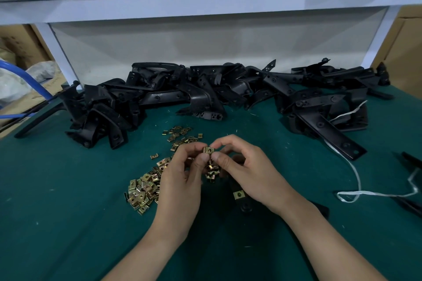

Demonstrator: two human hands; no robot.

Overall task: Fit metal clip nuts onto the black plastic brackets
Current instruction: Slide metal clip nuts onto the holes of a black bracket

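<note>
Clip nut (208, 150), brass-coloured, pinched from both sides: thumb and forefinger of the left hand (182, 180) on its left edge, thumb and forefinger of the right hand (247, 174) on its right edge, both grips narrow and closed on this one piece, raised above the green mat (68, 212); a small cluster of further nuts (212, 171) sits just below, between the two hands, and I cannot tell from my feed which fingers carry it; under the right hand lies one black bracket (243, 206), its strip already bearing a fitted nut (239, 194); whether the lower fingers touch that bracket is hidden from me; left of the hands, the loose stock of nuts (142, 190) spreads on the mat in a dense pile with a thinner scatter farther back; beyond it, a long heap of black brackets (205, 91) runs across the rear of the bench, and I see no brass on any of them, though at this range small parts could escape me; a white cord (356, 180) trails at the right. My reading of progress: early; one nut seated on the near bracket, a second being oriented for fitting, and by far the greater share of heap and stock not yet touched.
</note>
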